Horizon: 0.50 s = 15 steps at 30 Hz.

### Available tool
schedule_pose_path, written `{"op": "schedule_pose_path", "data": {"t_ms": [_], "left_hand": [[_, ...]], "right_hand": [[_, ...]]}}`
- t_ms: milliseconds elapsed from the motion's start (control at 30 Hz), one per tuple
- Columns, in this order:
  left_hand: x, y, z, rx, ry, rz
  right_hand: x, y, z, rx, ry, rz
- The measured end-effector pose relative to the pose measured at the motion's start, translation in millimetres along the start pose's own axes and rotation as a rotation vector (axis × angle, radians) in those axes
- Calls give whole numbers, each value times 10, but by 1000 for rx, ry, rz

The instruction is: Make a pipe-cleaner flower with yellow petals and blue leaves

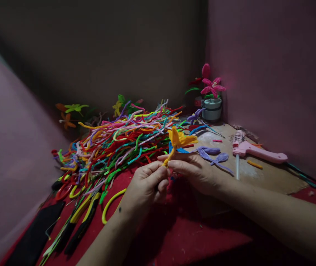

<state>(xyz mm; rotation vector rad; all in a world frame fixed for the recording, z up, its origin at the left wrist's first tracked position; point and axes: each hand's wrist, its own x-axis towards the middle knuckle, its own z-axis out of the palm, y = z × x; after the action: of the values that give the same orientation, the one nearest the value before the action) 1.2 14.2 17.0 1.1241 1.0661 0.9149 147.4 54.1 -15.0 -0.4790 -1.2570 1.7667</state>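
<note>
A yellow-orange pipe cleaner flower (pixel 178 139) is held up in front of me by its twisted stem. My left hand (pixel 150 181) pinches the lower end of the stem between thumb and fingers. From the other side, my right hand (pixel 193 168) closes its thumb and fingers on the same stem, just below the petals. Behind the flower a blue pipe cleaner piece (pixel 180 150) shows in part. Purple pipe cleaner petals (pixel 213 154) lie on the cardboard beyond my right hand.
A heap of coloured pipe cleaners (pixel 130 136) spreads behind my hands. Pliers (pixel 84 218) and yellow scissor handles (pixel 109 207) lie at left. A pink glue gun (pixel 257 150) rests on cardboard (pixel 274 177) at right. Behind stands a small pot (pixel 212 109) with a pink flower (pixel 213 87).
</note>
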Motion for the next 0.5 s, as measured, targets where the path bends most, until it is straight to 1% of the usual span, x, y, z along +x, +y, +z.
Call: {"op": "schedule_pose_path", "data": {"t_ms": [100,167,233,267,300,333,367,400,467,500], "left_hand": [[16,-50,-43,-280,-159,-61],[33,-87,-68,-390,-240,-96],[47,-99,-79,-433,-297,-137],[50,-95,-77,-412,-303,-145],[49,-88,-71,-348,-281,-139],[46,-81,-61,-232,-226,-108],[40,-77,-48,-65,-133,-43],[33,-81,-34,145,-14,58],[23,-114,-10,620,237,330],[22,-141,-1,833,317,465]], "right_hand": [[23,-2,-24,29,-1,28],[39,10,-41,88,-23,45],[47,26,-54,133,-50,51],[47,35,-57,141,-47,48],[46,45,-58,138,-32,43],[43,55,-56,129,-3,35],[40,65,-52,122,37,24],[36,75,-46,117,79,11],[28,89,-26,120,145,-13],[23,94,-14,123,166,-21]]}}
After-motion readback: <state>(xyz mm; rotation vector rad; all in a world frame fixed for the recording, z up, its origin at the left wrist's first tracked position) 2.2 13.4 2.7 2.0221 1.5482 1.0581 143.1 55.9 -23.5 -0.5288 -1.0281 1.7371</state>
